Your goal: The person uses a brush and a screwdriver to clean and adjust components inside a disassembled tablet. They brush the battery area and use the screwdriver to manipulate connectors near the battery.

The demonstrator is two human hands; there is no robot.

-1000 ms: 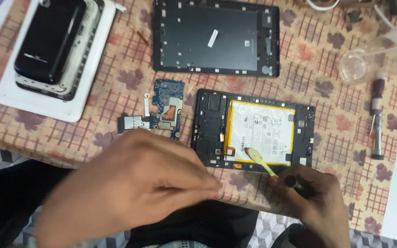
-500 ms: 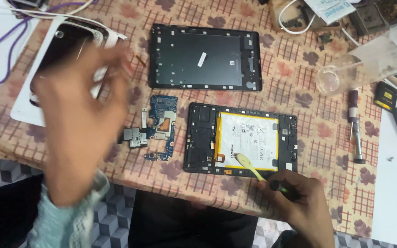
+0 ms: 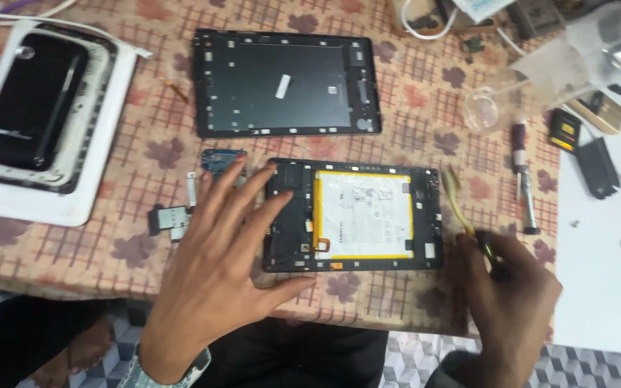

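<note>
- A white tray (image 3: 73, 208) lies far left on the patterned tablecloth (image 3: 425, 93), bearing a black device (image 3: 30, 100); it is well apart from both hands and plays no part in the work shown.
- Small loose parts, a blue circuit board (image 3: 218, 159) and a grey bracket (image 3: 169, 219), lie just left of the opened tablet; the left hand's fingers pass over them, so I judge that the hand should come down gently, lest it sweep them off the near edge.
- The left hand (image 3: 217, 266) is spread wide open, fingers splayed, holding nothing; its fingertips reach the left edge of the opened tablet (image 3: 289, 215), whether touching or just above I cannot tell.
- The opened tablet lies near the table's near edge, between the two hands, its white battery (image 3: 364, 215) with a yellow border facing up. To do this step well, I judge, the left palm should press flat on the frame's left part, off the battery, and hold the body steady.
- A detached back cover (image 3: 285, 82) lies farther off, beyond the tablet.
- The right hand (image 3: 508, 302) is closed around a yellow prying tool (image 3: 458, 205), whose blade points away, just right of the tablet's right edge and apart from it. The tool should go in shallow and flat.
- A screwdriver (image 3: 522, 179) lies beyond the right hand.
</note>
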